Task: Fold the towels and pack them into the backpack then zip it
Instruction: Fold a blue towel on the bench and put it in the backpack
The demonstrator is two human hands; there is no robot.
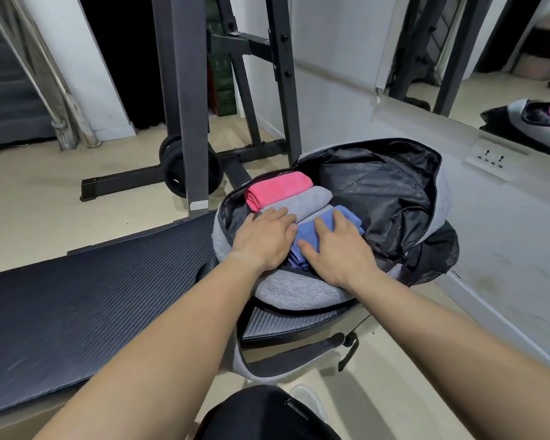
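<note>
A grey backpack [299,290] lies unzipped on the end of a black padded bench, its black-lined flap thrown back to the right. Inside sit three folded towels side by side: a pink towel [275,188] farthest, a grey towel [308,201] in the middle, a blue towel [308,231] nearest. My left hand [264,239] lies flat with straight fingers over the grey towel's near end and the bag's left edge. My right hand [337,249] presses flat on the blue towel, fingers spread. Part of the blue towel is hidden under both hands.
The black bench [92,296] stretches to the left. A black steel rack [185,100] with weight plates [188,173] stands behind the bag. A mirror [505,58] and wall socket [489,158] are at the right. The backpack's strap [299,354] hangs over the bench end.
</note>
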